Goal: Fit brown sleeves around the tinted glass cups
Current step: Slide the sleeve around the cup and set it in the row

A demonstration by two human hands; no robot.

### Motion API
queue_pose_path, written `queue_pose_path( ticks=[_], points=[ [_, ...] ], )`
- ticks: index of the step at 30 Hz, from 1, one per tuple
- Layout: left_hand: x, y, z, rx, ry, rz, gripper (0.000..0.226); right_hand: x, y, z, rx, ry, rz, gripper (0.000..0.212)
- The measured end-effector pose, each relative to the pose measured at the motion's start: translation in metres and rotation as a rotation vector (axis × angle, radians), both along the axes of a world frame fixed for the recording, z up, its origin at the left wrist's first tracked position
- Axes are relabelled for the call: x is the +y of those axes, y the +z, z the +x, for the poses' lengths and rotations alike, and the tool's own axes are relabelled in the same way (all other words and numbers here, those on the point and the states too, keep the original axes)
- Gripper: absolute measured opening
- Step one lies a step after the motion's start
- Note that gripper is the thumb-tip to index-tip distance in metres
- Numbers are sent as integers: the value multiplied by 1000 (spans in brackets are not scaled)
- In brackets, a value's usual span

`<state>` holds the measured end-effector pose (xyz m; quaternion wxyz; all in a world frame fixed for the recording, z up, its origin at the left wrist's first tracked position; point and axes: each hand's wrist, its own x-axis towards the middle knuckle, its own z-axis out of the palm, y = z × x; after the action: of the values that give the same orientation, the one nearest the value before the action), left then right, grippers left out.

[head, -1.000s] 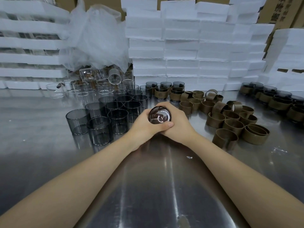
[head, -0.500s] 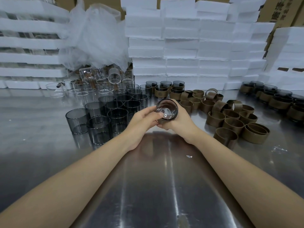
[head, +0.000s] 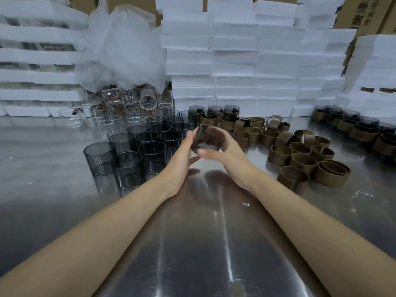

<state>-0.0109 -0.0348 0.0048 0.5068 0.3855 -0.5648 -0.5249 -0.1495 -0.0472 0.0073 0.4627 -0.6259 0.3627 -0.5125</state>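
One steel table [head: 53, 211]: bare reflective metal, carries everything below; both forearms reach over its near half.
Foam blocks [head: 235, 61]: white, stacked in a wall along the back edge, centre to right.
Foam trays [head: 32, 76]: white, stacked at back left, glass visible between the layers.
Plastic film [head: 124, 54]: crumpled clear sheet, draped between the trays and the blocks.
Brown sleeves [head: 303, 161]: loose pile of empty rings, right of centre, most upright, a few tipped on their sides.
Tinted glass cups [head: 152, 155]: grey, upright, packed side by side left of centre, unsleeved.
Sleeved cups [head: 362, 129]: upright group at far right; a smaller group stands at back centre, just before the foam blocks.
Clear glasses [head: 128, 112]: back left under the film, some upright, some lying over.
Left hand [head: 182, 155]: raised above the table at centre; fingers lie along the left side of the held cup, thumb beneath, pinching it.
Right hand [head: 230, 155]: fingers curl round the cup's right side, thumb lies across the near face.
Held cup [head: 206, 137]: dark, tilted, clear of the table, between both hands; motion blur, so cannot tell how its sleeve sits.
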Motion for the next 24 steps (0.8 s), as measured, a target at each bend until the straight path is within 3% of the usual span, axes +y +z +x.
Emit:
queue_pose_path(
  ticks=[3, 6, 8, 19, 24],
  points=[
    [6, 0, -2, -102, 56, -62, 62, 0, 7, -2, -322, 126, 217, 67],
    [11, -2, -1, -71, 22, -156, 77, 4, 8, -2, -451, 320, 497, 58],
    [12, -2, 1, -15, 24, -198, 75, 6, 8, 0, -414, 383, 622, 47],
    [12, 1, -1, -159, 146, -371, 28, 3, 6, -2, -354, 485, 727, 85],
    [12, 3, -4, -105, 203, -364, 22, 1, 6, -1, -309, 448, 712, 78]
  ],
)
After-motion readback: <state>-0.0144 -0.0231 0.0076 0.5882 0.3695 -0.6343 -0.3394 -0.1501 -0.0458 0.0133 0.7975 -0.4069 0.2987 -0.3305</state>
